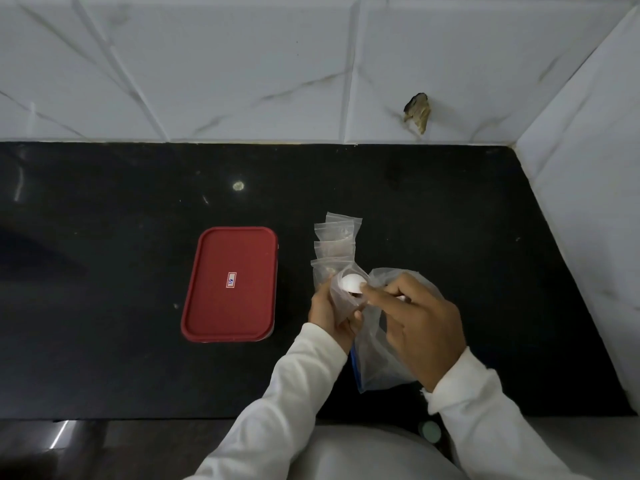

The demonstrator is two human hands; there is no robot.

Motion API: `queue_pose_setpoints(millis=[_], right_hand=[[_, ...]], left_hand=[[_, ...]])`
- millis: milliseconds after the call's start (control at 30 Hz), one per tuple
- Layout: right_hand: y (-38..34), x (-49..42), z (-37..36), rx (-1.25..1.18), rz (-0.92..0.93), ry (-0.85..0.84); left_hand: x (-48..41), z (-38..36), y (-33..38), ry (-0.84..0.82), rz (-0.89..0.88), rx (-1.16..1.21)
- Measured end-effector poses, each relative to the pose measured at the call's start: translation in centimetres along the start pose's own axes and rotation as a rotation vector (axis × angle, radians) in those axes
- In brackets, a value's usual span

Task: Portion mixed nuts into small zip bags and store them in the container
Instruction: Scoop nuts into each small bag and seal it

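Red-lidded container (229, 284): shut, mid-counter, toward the front edge. Left hand (329, 313) pinches small zip bag (341, 301) just right of it. Right hand (422, 323) grips white scoop (351, 282), bowl at bag mouth. Hold mouth wide; tip slowly.

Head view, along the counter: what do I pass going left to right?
A red rectangular plastic container with its lid on → left hand gripping a small clear zip bag → right hand holding a white round plastic scoop → white marble-tiled side wall.
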State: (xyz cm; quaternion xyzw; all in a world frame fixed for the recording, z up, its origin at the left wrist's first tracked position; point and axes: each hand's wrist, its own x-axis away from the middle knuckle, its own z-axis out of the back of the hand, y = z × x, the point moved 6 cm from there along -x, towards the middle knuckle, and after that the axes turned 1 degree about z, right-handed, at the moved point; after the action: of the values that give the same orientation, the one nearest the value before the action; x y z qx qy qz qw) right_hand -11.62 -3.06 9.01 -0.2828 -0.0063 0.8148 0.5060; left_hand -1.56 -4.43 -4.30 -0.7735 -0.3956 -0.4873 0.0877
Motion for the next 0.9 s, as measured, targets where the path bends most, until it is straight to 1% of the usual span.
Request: queue_pose_setpoints(millis=[133, 233, 300, 367, 400, 433, 467, 600, 667, 733, 800, 900], right_hand=[[0.8, 1.2, 0.3, -0.028, 0.005, 0.126], [1.6, 1.5, 0.5, -0.105, -0.066, 0.166], [1.9, 1.5, 1.4, -0.164, -0.160, 0.202], [3.2, 2.0, 2.5, -0.206, -0.312, 0.247], [4.3, 2.5, 2.7, -0.210, -0.387, 0.241], [5.3, 3.1, 2.4, -0.194, -0.447, 0.198], [6.4, 3.8, 1.8, -0.162, -0.484, 0.114], [8.0, 6.9, -2.7, -0.049, -0.530, -0.341], [8.0, 7.8, -4.1, 0.015, -0.565, -0.501], [8.1, 7.6, -4.7, 0.084, -0.574, -0.579], [8.0, 7.1, -5.1, 0.097, -0.564, -0.605], [7.9, 7.1, -5.8, 0.024, -0.523, -0.605]], left_hand=[[-0.1, 0.0, -0.1, 0.022, 0.025, 0.014], [-0.1, 0.2, -0.4, 0.049, 0.034, 0.012], [-0.1, 0.3, -0.4, 0.055, 0.034, -0.002], [0.0, 0.6, -0.4, 0.065, 0.042, -0.006], [0.0, 0.9, -0.4, 0.076, 0.050, 0.002], [-0.1, 1.3, -0.5, 0.096, 0.057, 0.010], [-0.3, 1.9, -0.6, 0.124, 0.062, 0.010], [-0.4, 3.6, -1.9, 0.181, 0.077, 0.000], [-0.2, 4.0, -2.6, 0.199, 0.057, -0.016], [-0.1, 4.1, -3.2, 0.211, 0.039, -0.038], [0.0, 4.1, -3.3, 0.229, 0.042, -0.048], [-0.1, 3.9, -3.4, 0.251, 0.040, -0.062]])
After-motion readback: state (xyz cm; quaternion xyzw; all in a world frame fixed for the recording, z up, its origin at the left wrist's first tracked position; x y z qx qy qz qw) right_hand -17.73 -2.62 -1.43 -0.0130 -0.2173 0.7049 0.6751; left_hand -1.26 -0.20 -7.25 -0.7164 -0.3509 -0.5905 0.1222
